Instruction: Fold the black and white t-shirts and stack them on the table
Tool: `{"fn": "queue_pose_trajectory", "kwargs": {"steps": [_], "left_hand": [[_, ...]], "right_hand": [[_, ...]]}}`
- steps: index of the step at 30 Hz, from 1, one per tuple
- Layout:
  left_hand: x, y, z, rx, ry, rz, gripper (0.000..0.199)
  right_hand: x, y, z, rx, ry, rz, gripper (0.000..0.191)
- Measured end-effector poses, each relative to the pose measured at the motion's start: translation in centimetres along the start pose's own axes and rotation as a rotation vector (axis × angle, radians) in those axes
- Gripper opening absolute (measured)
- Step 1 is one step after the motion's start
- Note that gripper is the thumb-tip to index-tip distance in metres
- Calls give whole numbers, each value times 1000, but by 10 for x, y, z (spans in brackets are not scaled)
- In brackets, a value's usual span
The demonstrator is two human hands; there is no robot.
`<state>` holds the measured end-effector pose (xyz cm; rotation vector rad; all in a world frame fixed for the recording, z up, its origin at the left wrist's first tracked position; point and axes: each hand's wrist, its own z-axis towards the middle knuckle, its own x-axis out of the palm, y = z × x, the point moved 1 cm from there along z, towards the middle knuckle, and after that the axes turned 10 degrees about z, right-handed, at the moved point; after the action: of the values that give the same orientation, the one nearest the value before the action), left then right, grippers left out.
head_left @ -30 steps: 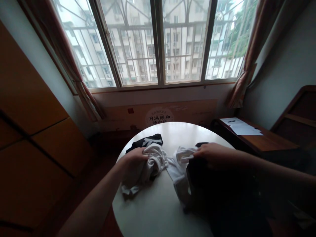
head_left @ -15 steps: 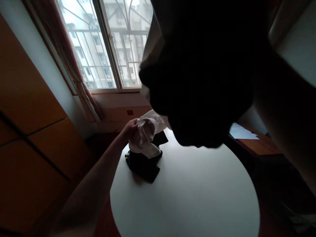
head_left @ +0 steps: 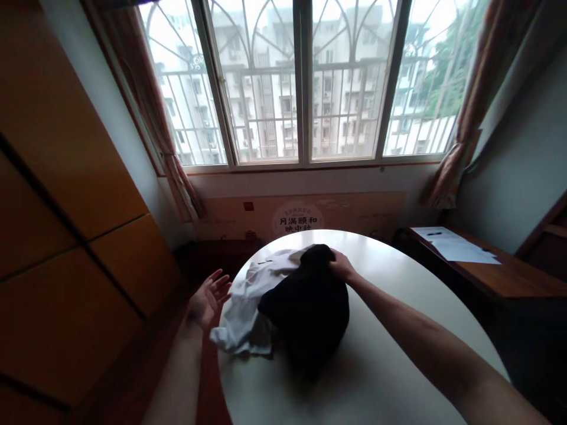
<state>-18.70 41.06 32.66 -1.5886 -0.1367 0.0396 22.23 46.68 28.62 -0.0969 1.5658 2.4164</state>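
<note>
A black cloth [head_left: 310, 301] is bunched over the left part of the round white table [head_left: 390, 354]. My right hand [head_left: 342, 267] grips its upper right edge, the fingers partly hidden by the cloth. Beside and partly under the black cloth lies a crumpled white garment [head_left: 250, 321], its lower left end reaching the table's edge. My left hand [head_left: 211, 298] is off the table's left edge, palm up with fingers spread, holding nothing, close to the white garment.
At the right, white papers [head_left: 460, 245] with a small dark item lie on a wooden desk [head_left: 518, 280]. A barred window [head_left: 305, 88] with tied curtains is behind the table. Wooden cabinets [head_left: 57, 236] stand along the left.
The black cloth has come down from high in front of the camera onto the table with my right hand. My left hand has let go of the white garment, which now lies spread.
</note>
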Motion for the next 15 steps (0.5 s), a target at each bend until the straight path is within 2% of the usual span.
{"fn": "queue_pose_trajectory", "kwargs": {"steps": [2, 4, 6, 8, 10, 12, 14, 15], "left_hand": [[-10, 21, -9, -58, 48, 99, 51], [-8, 36, -17, -34, 102, 346, 63], [2, 40, -22, 69, 145, 610, 55], [18, 36, -24, 172, 175, 707, 35], [36, 29, -20, 209, 176, 606, 27], [55, 27, -12, 198, 198, 386, 33], [71, 34, 0, 172, 196, 190, 41], [76, 39, 7, 154, 183, 138, 41]], "right_hand": [[-6, -30, -18, 19, -44, 13, 40], [-17, -34, -20, -8, -79, 37, 45], [-28, -19, -11, -79, -137, 71, 43], [-36, 11, 4, -179, -225, 105, 37], [-38, 47, 22, -302, -314, 135, 33], [-31, 79, 38, -426, -376, 172, 34], [-11, 95, 46, -483, -414, 175, 34], [4, 96, 45, -461, -388, 148, 33]]}}
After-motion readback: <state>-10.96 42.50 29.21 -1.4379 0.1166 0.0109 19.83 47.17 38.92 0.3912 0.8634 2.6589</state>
